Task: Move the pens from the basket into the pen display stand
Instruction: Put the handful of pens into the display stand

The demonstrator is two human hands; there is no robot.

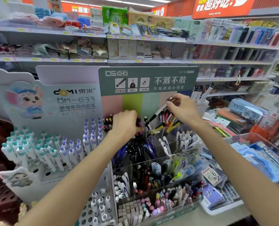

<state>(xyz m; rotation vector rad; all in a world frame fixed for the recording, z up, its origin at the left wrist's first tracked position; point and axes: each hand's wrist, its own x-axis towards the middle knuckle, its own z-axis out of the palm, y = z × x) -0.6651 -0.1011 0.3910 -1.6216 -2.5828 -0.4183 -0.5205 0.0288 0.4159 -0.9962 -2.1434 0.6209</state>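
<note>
While both arms reach forward over the shop counter, the scene reads from left to right as follows. At far left stands a white perforated rack [57,154] filled with upright pens having teal and purple caps, backed by a cartoon-printed card [53,101]. To its right is the pen display stand [148,162], a tiered clear-walled unit with a green header card; its compartments hold dark blue, black, white and pastel pens. The left hand [125,124] is at the far row of this stand, fingers curled around a purple-and-black pen [138,122] that points upright; part of the grip is hidden by the back of the hand. The right hand [182,108] is just right of it and slightly higher, fingertips pinching the top end of a black-and-white pen [158,112], which slants down and left toward the far compartments. Red and yellow pens [168,119] lean in the compartment below this hand. At near right lies a white tray [220,207] of packaged stationery. The basket cannot be identified with certainty.
</note>
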